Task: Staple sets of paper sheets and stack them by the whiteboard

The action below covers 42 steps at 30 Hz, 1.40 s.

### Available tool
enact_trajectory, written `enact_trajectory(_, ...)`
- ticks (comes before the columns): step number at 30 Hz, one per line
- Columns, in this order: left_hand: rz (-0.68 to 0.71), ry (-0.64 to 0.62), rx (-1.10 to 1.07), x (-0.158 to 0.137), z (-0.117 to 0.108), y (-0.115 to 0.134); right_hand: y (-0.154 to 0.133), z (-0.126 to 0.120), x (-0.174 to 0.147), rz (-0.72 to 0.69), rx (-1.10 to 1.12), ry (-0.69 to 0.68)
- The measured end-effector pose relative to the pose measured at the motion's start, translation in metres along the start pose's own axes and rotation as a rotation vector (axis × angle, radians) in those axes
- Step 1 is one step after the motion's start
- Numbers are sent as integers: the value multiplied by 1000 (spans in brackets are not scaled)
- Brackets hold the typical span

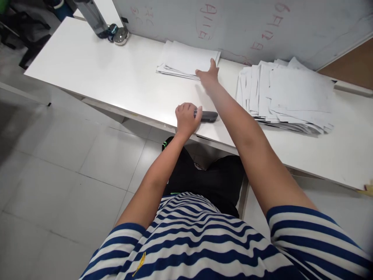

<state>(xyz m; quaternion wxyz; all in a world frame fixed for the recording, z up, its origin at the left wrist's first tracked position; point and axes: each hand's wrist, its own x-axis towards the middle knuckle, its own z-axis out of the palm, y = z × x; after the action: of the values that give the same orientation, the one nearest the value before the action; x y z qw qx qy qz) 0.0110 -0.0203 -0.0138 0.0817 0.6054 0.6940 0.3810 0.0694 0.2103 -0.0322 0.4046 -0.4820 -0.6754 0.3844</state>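
On the white desk near its front edge lies a black stapler point(210, 116). My left hand point(187, 118) is closed round its left end, and the palm hides that part. Farther back, my right hand point(209, 76) is at the front right corner of a small stack of white paper point(186, 58). Its thumb and fingers are spread apart, touching or just over the top sheets. The sheets in this stack are slightly fanned along the left and front edges.
To the right sits a taller, uneven pile of paper point(300, 93). A whiteboard point(171, 19) with red writing rises behind the desk point(96, 70). At the back left stand a clear bottle point(92, 17) and a small rounded silvery object point(121, 35).
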Motion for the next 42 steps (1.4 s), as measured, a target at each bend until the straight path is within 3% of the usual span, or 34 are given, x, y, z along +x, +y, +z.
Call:
enact_trajectory(2,-1,1,-9,0,1,-2,-10,-10,-15,59,-95,-4)
enact_trajectory(5,15,30,-12,1,3,-5,-30,-42,-51,-11,-291,-55)
enact_trajectory(9,51,78,-19,2,5,-10,-45,-121,-104,-13,-610,32)
enact_trajectory(13,59,84,-45,5,4,-11,-35,-212,-138,292,-898,232)
enact_trajectory(17,46,85,-47,7,3,-10,-17,-267,-154,644,-996,184)
enact_trajectory(20,43,89,-45,7,2,-10,-7,-276,-161,694,-947,124)
enact_trajectory(31,30,79,-63,8,0,-10,-4,-270,-168,614,-885,235)
enact_trajectory(42,43,75,22,9,-1,-11,-8,-269,-175,428,-735,380)
